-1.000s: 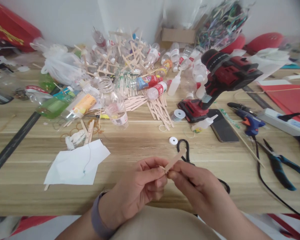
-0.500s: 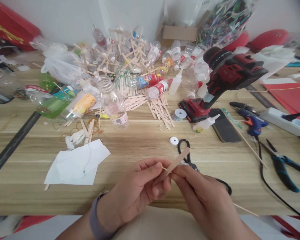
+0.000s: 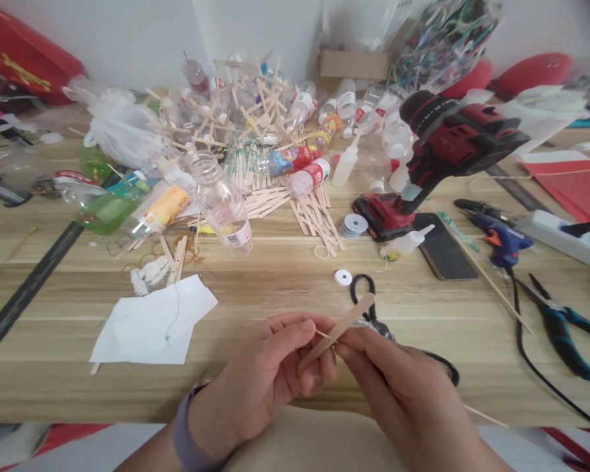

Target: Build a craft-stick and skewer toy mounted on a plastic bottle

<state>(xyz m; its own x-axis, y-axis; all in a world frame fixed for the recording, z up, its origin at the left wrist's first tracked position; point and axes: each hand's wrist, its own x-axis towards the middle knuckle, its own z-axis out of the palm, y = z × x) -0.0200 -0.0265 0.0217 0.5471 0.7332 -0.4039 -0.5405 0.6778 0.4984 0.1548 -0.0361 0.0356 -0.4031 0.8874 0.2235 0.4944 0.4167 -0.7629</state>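
A flat wooden craft stick (image 3: 347, 320) slants up to the right between my hands. My left hand (image 3: 273, 367) is closed on it, with curled fingers behind its lower end. A thin bamboo skewer (image 3: 486, 415) runs beneath my right hand (image 3: 403, 377), which pinches it near the craft stick. Its pale end crosses the craft stick and reaches my left thumb; whether it passes through a hole I cannot tell. Just beyond my right hand lie black-handled scissors (image 3: 362, 288), partly hidden by that hand. A small white spool (image 3: 343, 278) sits beside them.
A red cordless drill (image 3: 465, 141) stands at right, near a phone (image 3: 445, 246), glue gun (image 3: 506, 242) and pliers (image 3: 560, 334). White paper (image 3: 152, 324) lies at left. An open plastic bottle (image 3: 223, 210), loose craft sticks (image 3: 314, 216) and several bottles crowd the back.
My hands hold nearly the same pose on the craft stick and skewer. The craft stick has shifted very slightly; the rest of the table looks the same.
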